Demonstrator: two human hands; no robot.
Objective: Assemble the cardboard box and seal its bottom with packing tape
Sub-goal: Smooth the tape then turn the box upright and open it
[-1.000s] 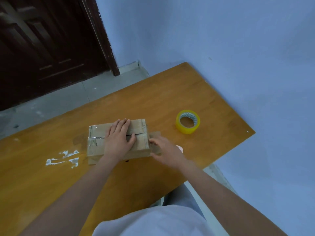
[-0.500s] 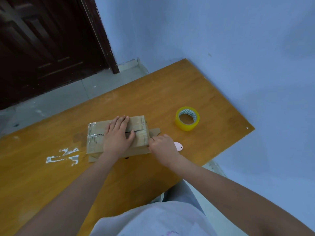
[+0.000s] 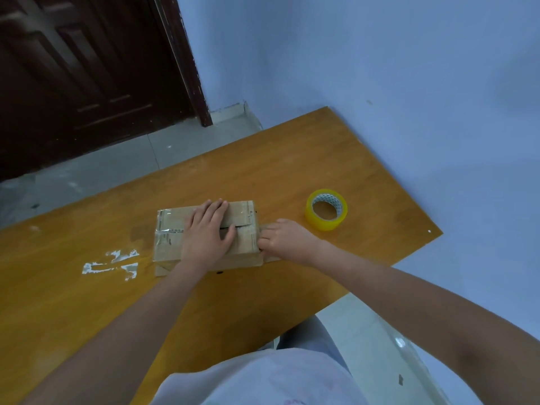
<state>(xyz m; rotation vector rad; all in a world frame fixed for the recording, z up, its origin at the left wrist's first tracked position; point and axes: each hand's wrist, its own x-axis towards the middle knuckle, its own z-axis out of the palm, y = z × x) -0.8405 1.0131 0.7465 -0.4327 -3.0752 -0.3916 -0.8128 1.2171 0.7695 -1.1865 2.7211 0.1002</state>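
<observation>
A small brown cardboard box (image 3: 169, 226) lies on the wooden table (image 3: 292, 171), its top flaps closed along a middle seam, with shiny clear tape at the left end. My left hand (image 3: 206, 235) rests flat on top, fingers straight, pressing the flaps down. My right hand (image 3: 287, 239) is at the box's right end, over a flap that sticks out there. Its bent fingertips touch the end wall, and what they pinch, if anything, is hidden. A yellow roll of packing tape (image 3: 326, 209) lies flat to the right of the box, apart from both hands.
White tape scraps (image 3: 112, 264) are stuck to the table left of the box. The table's right edge runs close behind the tape roll, against a blue wall. A dark door (image 3: 87, 68) and grey floor lie beyond the far edge.
My right hand has shifted slightly in against the box's right end, and a small pink object seen beside it earlier is now hidden. The left hand stays flat on the box.
</observation>
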